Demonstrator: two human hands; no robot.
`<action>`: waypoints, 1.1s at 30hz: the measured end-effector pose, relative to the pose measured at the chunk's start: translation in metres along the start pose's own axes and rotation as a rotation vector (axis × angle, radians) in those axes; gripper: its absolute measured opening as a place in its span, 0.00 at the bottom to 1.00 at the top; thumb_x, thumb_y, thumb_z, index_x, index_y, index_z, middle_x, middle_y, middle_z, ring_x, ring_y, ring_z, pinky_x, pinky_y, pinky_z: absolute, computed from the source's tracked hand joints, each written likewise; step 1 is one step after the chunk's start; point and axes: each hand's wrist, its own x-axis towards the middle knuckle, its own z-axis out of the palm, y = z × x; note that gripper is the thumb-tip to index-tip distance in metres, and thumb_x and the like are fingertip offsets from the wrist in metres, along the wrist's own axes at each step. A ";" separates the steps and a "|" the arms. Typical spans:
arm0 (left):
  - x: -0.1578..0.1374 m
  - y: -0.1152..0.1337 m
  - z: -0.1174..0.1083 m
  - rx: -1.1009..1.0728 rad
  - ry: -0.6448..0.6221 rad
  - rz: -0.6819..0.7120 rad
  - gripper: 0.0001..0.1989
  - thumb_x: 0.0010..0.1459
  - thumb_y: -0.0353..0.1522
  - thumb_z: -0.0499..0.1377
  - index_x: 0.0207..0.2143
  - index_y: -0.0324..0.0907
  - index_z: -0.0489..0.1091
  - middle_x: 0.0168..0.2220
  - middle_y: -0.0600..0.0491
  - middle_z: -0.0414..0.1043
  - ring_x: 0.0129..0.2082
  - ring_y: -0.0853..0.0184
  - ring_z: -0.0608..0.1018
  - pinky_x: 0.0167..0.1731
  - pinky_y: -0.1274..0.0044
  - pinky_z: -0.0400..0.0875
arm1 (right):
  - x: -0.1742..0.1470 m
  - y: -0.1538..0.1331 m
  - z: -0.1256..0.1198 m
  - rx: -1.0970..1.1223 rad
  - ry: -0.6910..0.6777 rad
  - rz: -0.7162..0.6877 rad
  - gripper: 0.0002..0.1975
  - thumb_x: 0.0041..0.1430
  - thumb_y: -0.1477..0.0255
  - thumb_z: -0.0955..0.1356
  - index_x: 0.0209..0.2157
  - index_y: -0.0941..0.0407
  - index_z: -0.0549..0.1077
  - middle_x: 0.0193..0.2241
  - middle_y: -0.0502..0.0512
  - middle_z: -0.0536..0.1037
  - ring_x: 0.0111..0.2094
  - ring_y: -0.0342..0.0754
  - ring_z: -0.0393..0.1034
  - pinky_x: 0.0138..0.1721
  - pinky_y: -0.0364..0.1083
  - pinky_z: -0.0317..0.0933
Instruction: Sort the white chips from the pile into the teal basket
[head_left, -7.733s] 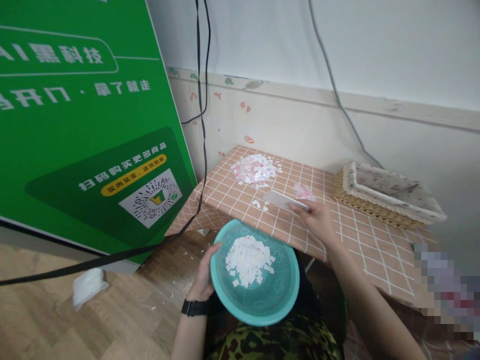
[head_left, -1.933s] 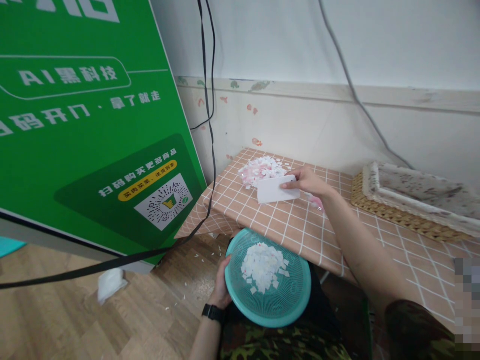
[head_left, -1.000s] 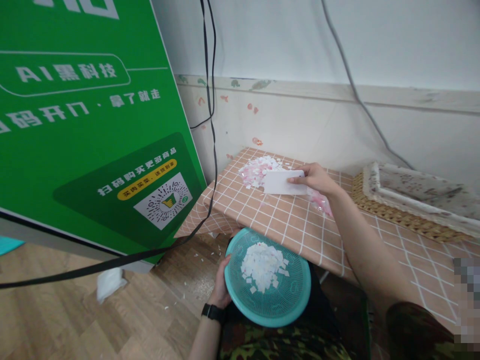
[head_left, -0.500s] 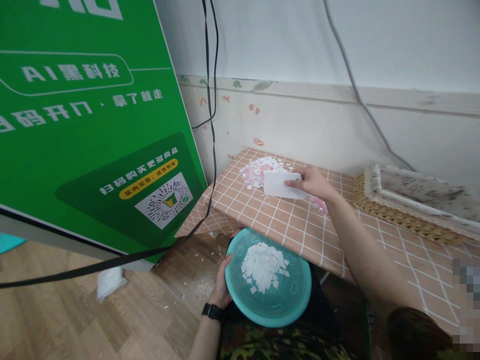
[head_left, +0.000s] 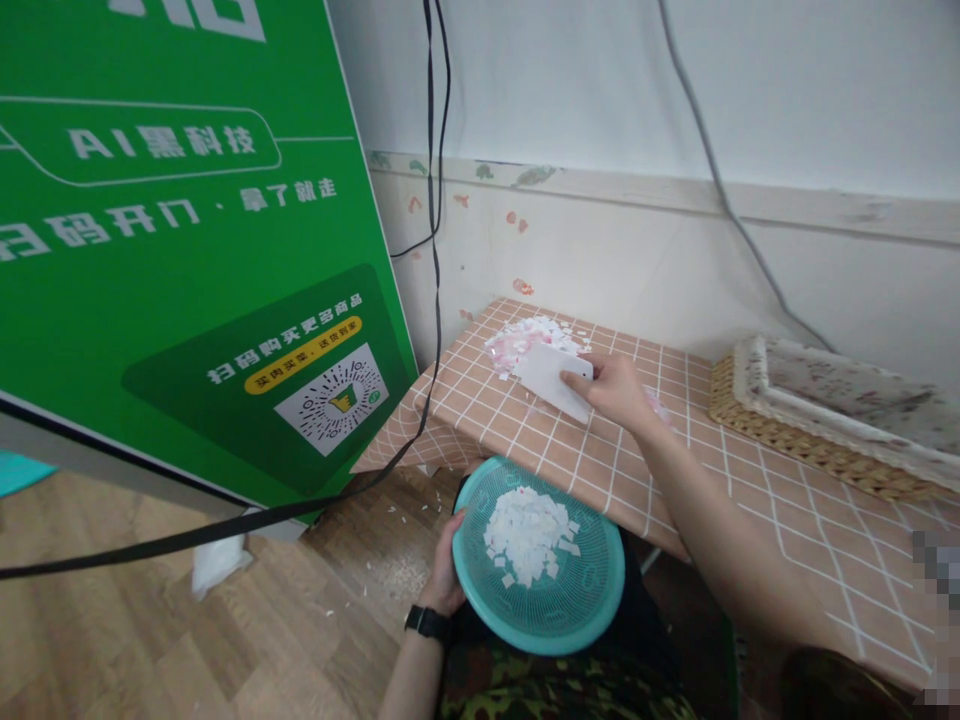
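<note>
White scraper in right grip; left grip clasps basket rim below table edge.

Head-worn view, forward and down

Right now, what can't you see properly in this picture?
- Head view: the white card covers part of the pink and white scrap pile.
- The right hand hides most of the pink bits behind it.
- The left hand grips the teal basket; its fingers under the rim are hidden.
- A blurred patch covers the lower right corner.
- The wicker tray is cut off by the right edge.
</note>
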 end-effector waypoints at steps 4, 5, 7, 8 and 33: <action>0.000 0.000 0.001 0.003 -0.018 -0.004 0.12 0.49 0.36 0.61 0.34 0.37 0.74 0.30 0.48 0.79 0.33 0.58 0.79 0.41 0.67 0.70 | -0.016 -0.008 -0.004 -0.083 0.051 0.054 0.14 0.51 0.65 0.63 0.32 0.58 0.76 0.21 0.53 0.74 0.22 0.46 0.65 0.24 0.43 0.51; 0.000 0.000 0.001 0.006 -0.020 -0.004 0.12 0.49 0.36 0.61 0.33 0.37 0.74 0.30 0.48 0.79 0.32 0.59 0.79 0.40 0.68 0.70 | -0.017 -0.009 -0.004 -0.098 0.042 0.058 0.13 0.50 0.66 0.63 0.32 0.58 0.76 0.21 0.53 0.74 0.22 0.46 0.65 0.24 0.43 0.51; 0.000 0.000 0.001 0.010 -0.024 0.001 0.11 0.50 0.36 0.61 0.33 0.37 0.74 0.29 0.49 0.79 0.32 0.59 0.79 0.40 0.68 0.70 | -0.018 -0.011 -0.002 -0.125 0.023 0.056 0.13 0.50 0.66 0.63 0.30 0.58 0.76 0.21 0.53 0.74 0.22 0.46 0.65 0.23 0.43 0.51; 0.000 0.000 0.001 0.009 -0.025 0.005 0.11 0.50 0.36 0.61 0.33 0.37 0.74 0.28 0.49 0.78 0.32 0.60 0.79 0.40 0.69 0.70 | -0.018 -0.012 0.000 -0.134 0.018 0.056 0.12 0.50 0.66 0.63 0.30 0.58 0.76 0.21 0.53 0.74 0.22 0.46 0.65 0.23 0.43 0.51; 0.000 -0.001 -0.001 -0.028 -0.014 0.003 0.12 0.51 0.36 0.60 0.35 0.38 0.74 0.30 0.49 0.79 0.33 0.60 0.79 0.40 0.70 0.69 | -0.066 -0.039 0.051 -0.131 0.217 0.276 0.17 0.57 0.61 0.59 0.34 0.56 0.74 0.24 0.59 0.76 0.26 0.54 0.69 0.26 0.47 0.54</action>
